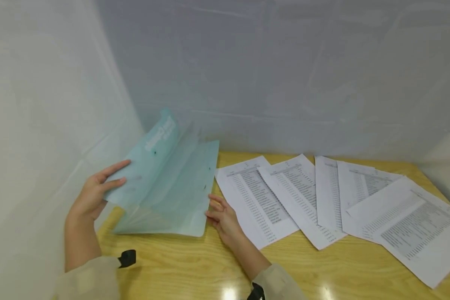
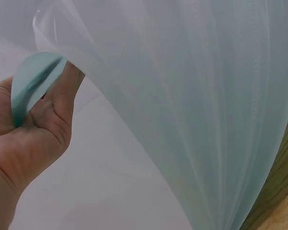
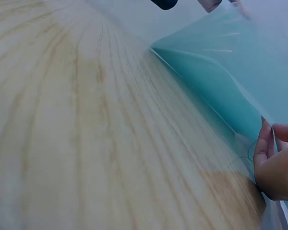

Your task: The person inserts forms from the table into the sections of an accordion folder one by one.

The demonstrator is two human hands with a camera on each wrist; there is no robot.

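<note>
Folder: we see the teal folder [image 1: 168, 191] on the wooden table [image 1: 195, 266], at its far left, opened.
Left hand: our left hand [image 1: 93, 193] pinches the raised front cover, thumb under, fingers on top.
Right hand: our right hand [image 1: 221, 216] touches the folder's right edge with straightened fingertips.
Sheets: printed sheets [image 1: 322, 200] fan out to the right.

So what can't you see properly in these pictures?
- Print on the five sheets: too small to read, head view.
- Inside the folder: hidden by its own cloudy leaves, every view.
- Right hand: cut off by the frame edge, right wrist view.
- Left hand: its fingertips hidden behind the cover, left wrist view.
</note>
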